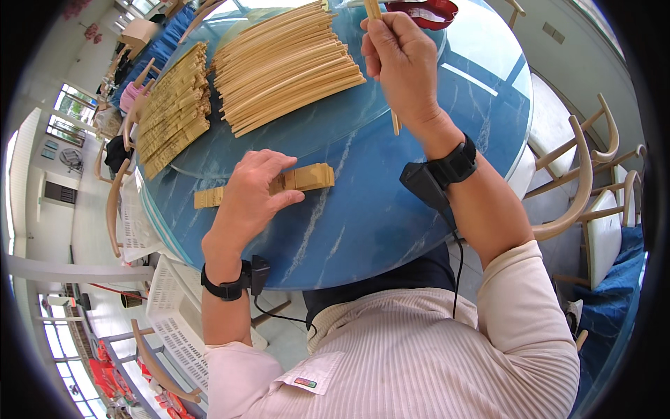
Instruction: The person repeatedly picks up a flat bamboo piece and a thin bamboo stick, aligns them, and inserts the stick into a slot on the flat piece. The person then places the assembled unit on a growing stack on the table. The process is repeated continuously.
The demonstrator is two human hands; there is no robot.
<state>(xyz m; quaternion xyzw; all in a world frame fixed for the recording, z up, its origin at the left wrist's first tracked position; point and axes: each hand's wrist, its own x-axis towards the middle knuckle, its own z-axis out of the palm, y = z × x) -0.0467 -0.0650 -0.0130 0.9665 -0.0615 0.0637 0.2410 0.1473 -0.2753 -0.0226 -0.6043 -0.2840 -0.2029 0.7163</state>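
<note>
The right hand (405,59) clasps chopsticks (373,9); the left hand (250,187) arches, loosely spread, over sleeves (314,177) on the table (391,209), back from its near edge (289,285); open room lies to their right.

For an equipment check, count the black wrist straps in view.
2: the left strap is on the person's left wrist, and the right strap is on the right wrist. No others appear hidden.

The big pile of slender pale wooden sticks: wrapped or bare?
Bare: the slender pale wooden sticks in the pile's visible layers show plain wood, no wrapper visible. Any buried deeper, I cannot tell.
</note>
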